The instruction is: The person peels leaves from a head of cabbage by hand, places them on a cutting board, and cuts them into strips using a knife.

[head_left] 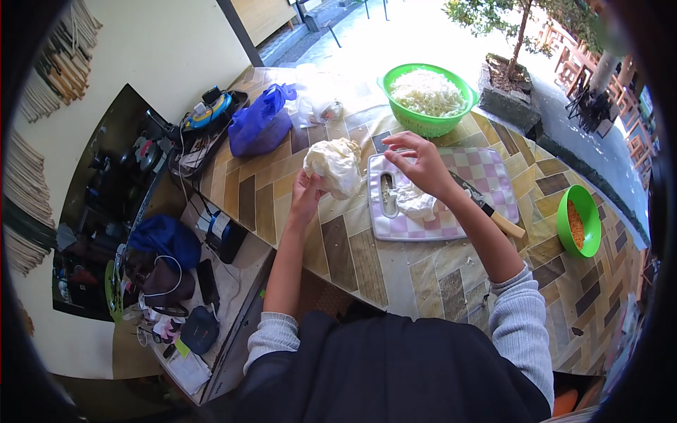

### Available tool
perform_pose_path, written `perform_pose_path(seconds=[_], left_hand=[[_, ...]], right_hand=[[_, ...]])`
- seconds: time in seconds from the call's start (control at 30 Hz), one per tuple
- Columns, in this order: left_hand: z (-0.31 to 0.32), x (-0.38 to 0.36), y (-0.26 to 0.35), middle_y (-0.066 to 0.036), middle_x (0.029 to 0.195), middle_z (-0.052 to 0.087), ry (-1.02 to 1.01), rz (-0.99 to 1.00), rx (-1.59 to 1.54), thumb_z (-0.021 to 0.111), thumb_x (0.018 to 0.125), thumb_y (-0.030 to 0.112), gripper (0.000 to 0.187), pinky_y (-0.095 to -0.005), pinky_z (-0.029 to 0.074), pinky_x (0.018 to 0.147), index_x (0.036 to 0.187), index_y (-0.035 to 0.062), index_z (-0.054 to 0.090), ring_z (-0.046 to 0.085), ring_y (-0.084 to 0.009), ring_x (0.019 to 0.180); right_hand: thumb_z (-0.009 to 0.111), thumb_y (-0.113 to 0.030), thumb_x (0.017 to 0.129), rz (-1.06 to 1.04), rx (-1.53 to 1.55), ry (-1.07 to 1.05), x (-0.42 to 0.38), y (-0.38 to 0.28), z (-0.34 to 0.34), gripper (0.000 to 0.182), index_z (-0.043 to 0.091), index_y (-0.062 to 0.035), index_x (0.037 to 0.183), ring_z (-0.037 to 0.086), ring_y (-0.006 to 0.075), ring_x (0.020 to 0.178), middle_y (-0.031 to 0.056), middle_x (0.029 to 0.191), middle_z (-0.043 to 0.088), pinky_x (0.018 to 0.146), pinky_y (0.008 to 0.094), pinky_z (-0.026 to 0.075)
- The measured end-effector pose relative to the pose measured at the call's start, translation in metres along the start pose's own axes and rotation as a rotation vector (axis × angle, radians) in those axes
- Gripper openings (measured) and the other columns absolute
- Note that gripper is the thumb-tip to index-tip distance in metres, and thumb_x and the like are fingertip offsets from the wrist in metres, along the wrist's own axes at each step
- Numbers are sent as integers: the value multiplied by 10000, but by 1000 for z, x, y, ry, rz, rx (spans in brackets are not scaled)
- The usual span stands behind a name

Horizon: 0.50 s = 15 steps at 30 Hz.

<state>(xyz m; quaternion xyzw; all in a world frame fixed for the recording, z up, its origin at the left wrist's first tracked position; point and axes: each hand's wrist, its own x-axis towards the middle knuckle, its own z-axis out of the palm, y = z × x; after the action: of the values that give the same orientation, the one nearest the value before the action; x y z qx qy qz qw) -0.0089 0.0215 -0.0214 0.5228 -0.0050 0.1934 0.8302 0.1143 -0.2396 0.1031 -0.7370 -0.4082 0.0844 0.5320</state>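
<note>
My left hand [307, 194] grips a pale, ragged cabbage head [333, 168] from below and holds it up left of the cutting board. Over the board hovers my right hand [422, 163], fingers loosely curved and apart, with nothing visible in it. The pink-and-white checked cutting board [486, 166] lies flat on the table. Loose white cabbage leaves [415, 201] rest on it beneath my right hand. A knife [506, 224] with a wooden handle lies across the board's right side, its blade partly hidden by my right forearm.
A green colander [427, 125] full of shredded cabbage stands behind the board. To the right is a green bowl [580, 222] with orange crumbs. A blue plastic bag [261, 121] sits at the back left of the patterned table [360, 264]. At left are a television [106, 204] and cluttered shelf.
</note>
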Motion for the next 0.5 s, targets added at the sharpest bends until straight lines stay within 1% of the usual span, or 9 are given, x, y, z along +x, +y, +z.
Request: perform_pose_path(seconds=[0.1, 0.13, 0.23, 0.27, 0.37, 0.4, 0.5], left_hand=[[12, -2, 8, -76, 1220, 612, -68, 5, 8, 775, 823, 312, 627, -361, 542, 919, 1291, 12, 483, 622, -179, 1093], [16, -2, 10, -71, 1227, 611, -107, 3, 27, 787, 809, 303, 650, -347, 539, 918, 1303, 10, 483, 621, -173, 1090], [25, -1, 19, -59, 1245, 611, -210, -25, 89, 823, 767, 267, 718, -309, 527, 914, 1340, 4, 480, 618, -154, 1083], [27, -1, 21, -57, 1248, 612, -237, -49, 113, 835, 752, 248, 741, -298, 522, 913, 1352, 2, 477, 616, -149, 1081], [34, 0, 30, -59, 1242, 618, -367, -113, 127, 854, 719, 190, 785, -289, 519, 912, 1375, -2, 468, 612, -139, 1084], [34, 1, 33, -60, 1237, 621, -417, -134, 122, 859, 711, 170, 796, -290, 519, 912, 1381, -3, 465, 610, -138, 1087], [34, 4, 40, -66, 1232, 624, -471, -148, 160, 864, 694, 116, 810, -292, 523, 909, 1386, -9, 461, 607, -130, 1090]], right_hand=[[678, -219, 901, -139, -112, 6, -2, -14, 5, 313, 653, -60, 1170, 612, 209, 1091, 105, 1178, 630, 925, 344, 497], [723, -246, 861, -188, -151, -20, -1, -15, 6, 370, 650, -82, 1185, 579, 248, 1152, 115, 1244, 600, 960, 375, 480], [772, -291, 806, -325, -262, -87, 1, -32, 10, 442, 654, -102, 1187, 533, 281, 1216, 112, 1336, 543, 1009, 407, 444], [802, -403, 741, -282, -275, -170, 4, -36, 10, 492, 696, -107, 1119, 436, 332, 1308, 123, 1414, 473, 1085, 467, 360], [838, -419, 681, -375, -387, -294, 18, -28, 7, 527, 711, -104, 1084, 370, 320, 1359, 104, 1426, 469, 1125, 495, 284], [861, -406, 637, -316, -221, -379, 25, -23, 7, 512, 730, -125, 1044, 311, 313, 1394, 90, 1440, 459, 1143, 502, 239], [857, -362, 647, -365, -294, -439, 33, -15, 0, 453, 742, -164, 1037, 298, 309, 1402, 86, 1448, 451, 1148, 508, 221]])
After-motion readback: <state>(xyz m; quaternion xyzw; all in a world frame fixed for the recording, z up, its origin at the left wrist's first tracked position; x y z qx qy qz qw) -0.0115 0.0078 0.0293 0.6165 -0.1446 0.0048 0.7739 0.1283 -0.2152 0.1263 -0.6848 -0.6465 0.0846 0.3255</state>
